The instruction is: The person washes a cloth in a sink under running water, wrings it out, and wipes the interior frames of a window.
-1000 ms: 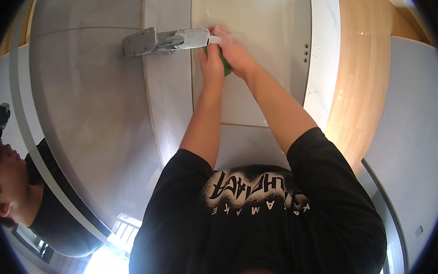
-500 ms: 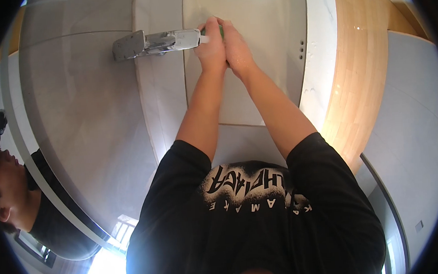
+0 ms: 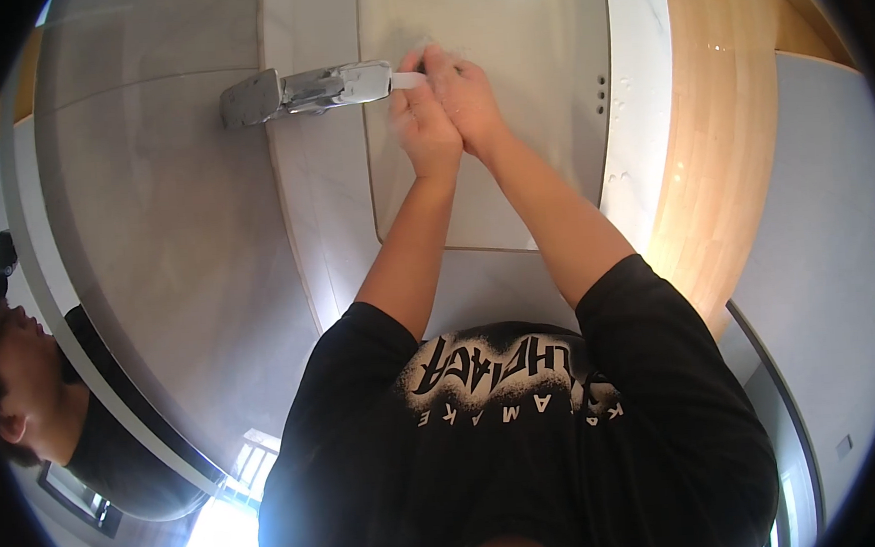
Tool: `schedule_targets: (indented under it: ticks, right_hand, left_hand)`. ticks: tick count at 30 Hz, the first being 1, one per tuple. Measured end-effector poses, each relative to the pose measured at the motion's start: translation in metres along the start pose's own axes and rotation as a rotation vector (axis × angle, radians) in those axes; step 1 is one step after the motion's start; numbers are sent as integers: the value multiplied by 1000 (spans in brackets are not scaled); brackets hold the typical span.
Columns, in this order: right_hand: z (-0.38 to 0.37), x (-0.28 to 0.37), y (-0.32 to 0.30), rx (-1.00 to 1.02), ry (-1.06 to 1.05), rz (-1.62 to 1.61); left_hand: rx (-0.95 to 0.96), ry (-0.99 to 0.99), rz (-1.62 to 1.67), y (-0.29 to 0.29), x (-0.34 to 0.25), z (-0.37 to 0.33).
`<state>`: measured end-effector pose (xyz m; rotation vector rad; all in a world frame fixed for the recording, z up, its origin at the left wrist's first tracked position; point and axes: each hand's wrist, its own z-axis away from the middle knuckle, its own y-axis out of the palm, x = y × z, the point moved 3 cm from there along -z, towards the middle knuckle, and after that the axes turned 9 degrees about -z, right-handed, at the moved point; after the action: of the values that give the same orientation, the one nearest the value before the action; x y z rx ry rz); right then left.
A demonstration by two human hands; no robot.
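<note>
My left hand [image 3: 423,129] and my right hand [image 3: 469,103] press together over the white sink basin [image 3: 542,182], fingers curled inward. A stream of water [image 3: 408,80] from the chrome faucet [image 3: 336,86] runs onto them, and splashes rise around the fingertips. Between the fingers only a small dark patch shows; what the hands hold is mostly hidden, and I cannot make out its kind.
The faucet reaches in from the left over the basin's edge. A pale countertop [image 3: 638,111] borders the basin on the right, with a wooden surface [image 3: 720,136] beyond it. At far left a mirror [image 3: 39,398] shows a reflected person.
Both hands have drawn slightly nearer and turned, with fingers more curled. The bit of green that showed between them is now out of sight. Water now splashes off the fingers.
</note>
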<state>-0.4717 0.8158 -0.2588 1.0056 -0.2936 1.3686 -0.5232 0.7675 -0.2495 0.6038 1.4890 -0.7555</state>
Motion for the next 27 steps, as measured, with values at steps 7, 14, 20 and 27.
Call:
schedule_targets:
  ticks: [7,14,20,27]
  right_hand:
    - [2,-1,-18,-169,-201,535]
    - [19,-43,-85,-451,96,-225]
    - [43,-17,-105,-429,90,-310]
    - [38,-8,-101,-371,93,-305]
  left_hand:
    - [-70,-506,518,8,28,-5]
    - [334,-232,-809,0,82,-13]
    - [401,195,-1436,7,97,21]
    - [491,220,-1514,7,84,21]
